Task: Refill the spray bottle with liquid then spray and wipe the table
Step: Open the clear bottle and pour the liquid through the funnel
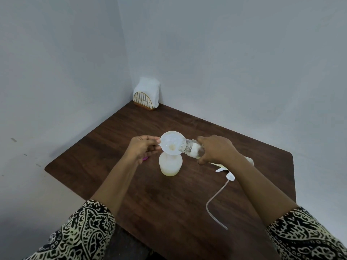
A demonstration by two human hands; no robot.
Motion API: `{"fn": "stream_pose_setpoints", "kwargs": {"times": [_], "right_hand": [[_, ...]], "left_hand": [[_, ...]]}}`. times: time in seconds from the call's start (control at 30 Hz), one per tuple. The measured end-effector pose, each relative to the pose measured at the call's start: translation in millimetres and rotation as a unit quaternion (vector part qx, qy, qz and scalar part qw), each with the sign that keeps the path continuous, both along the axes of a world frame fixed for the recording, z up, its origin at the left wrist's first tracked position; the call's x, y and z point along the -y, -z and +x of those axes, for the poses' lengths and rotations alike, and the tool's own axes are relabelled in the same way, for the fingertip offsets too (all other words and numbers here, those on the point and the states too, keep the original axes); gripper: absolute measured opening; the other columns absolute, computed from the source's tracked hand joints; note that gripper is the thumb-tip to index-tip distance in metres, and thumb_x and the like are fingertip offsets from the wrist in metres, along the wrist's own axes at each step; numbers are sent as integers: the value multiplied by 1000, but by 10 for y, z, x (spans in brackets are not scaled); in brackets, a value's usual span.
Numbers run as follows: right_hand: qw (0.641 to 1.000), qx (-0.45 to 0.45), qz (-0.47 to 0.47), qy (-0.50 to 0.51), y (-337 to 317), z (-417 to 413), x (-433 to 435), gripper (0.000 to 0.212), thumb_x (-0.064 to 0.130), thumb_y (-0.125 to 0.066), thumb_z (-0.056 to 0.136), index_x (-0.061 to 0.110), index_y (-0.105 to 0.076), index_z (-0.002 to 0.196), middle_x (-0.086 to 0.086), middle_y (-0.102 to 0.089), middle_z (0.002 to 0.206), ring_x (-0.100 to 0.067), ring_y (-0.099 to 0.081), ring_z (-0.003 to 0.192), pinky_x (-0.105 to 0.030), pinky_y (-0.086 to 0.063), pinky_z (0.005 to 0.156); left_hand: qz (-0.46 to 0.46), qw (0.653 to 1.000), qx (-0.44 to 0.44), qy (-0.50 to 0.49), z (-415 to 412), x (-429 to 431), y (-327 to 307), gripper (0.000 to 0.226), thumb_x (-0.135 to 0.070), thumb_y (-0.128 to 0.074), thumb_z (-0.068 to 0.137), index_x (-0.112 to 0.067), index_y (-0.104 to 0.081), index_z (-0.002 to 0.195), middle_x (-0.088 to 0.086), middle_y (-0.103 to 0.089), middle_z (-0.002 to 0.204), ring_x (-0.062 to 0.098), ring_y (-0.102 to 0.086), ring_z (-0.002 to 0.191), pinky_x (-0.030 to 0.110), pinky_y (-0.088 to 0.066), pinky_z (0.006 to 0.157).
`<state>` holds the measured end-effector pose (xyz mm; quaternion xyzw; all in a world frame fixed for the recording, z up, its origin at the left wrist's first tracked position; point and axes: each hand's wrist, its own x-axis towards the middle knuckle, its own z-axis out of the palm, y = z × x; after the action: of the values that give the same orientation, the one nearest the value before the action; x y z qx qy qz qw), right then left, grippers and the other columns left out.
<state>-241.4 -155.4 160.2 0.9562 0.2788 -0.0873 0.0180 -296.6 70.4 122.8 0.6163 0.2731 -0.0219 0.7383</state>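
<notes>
Spray bottle point(170, 165), open at the neck, stands upright on the brown table point(169, 212) at the centre of the frame, with only a shallow yellowish layer showing at its bottom; starting left of centre, the left hand point(143, 149) pinches the rim of the funnel point(171, 145) between thumb and fingertips and steadies it; a small pink thing point(145, 158) peeks out from under that hand, too hidden to name; higher up, at the table's far corner, a napkin holder point(146, 96) with white napkins sits against the wall; the funnel sits in the neck of the spray bottle, its wide mouth tipped toward the camera; just right of it a clear bottle point(193, 150) lies tilted with its open mouth over the funnel's edge, some liquid visible inside; the right hand point(216, 149) is wrapped around the clear bottle's body, fingers curled over it; further right, partly behind the forearm, the spray head point(230, 176) lies on the table, its dip tube point(216, 199) curving toward the lower middle of the frame; by my reading the refill is under way and early, given how low the level is; the rest of the pour, removing the funnel, screwing the spray head back on, spraying and wiping are all left to do
</notes>
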Motion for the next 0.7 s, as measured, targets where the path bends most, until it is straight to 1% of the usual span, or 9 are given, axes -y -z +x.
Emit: {"fn": "stream_pose_setpoints", "kwargs": {"times": [0.2,0.33,0.43,0.63,0.7], "right_hand": [[1000,-2,1,1,0,3,4,44,43,-73,68,23,-49,99,7,-53,81,-17,-50,75,-27,-35,62],[1000,2,2,1,6,9,1,42,43,-72,67,24,-46,94,6,-52,81,-17,-49,75,-27,-35,61],[1000,-1,2,4,7,14,-1,45,43,-72,67,22,-50,100,6,-52,81,-17,-50,75,-27,-36,61],[1000,-1,0,0,3,19,0,46,43,-72,67,23,-50,101,6,-53,83,-17,-50,76,-28,-36,61],[1000,2,2,0,1,16,-1,45,43,-72,67,22,-51,101,6,-53,82,-17,-49,75,-28,-36,61]], "left_hand": [[0,1000,-1,-3,1,11,-2,7,0,-65,85,-5,-70,85,3,-72,65,10,-68,59,19,-54,51],[-4,1000,6,-2,-7,1,4,7,1,-65,85,-4,-69,85,4,-72,64,9,-69,55,19,-54,51],[-2,1000,5,-5,1,1,6,7,0,-65,85,-5,-70,84,5,-72,67,9,-69,56,19,-55,52],[2,1000,3,-2,7,-6,15,8,0,-66,85,-6,-70,83,5,-73,68,10,-69,58,20,-56,54],[6,1000,1,-2,7,-12,18,8,0,-66,84,-6,-70,84,7,-73,73,10,-69,60,20,-56,54]]}}
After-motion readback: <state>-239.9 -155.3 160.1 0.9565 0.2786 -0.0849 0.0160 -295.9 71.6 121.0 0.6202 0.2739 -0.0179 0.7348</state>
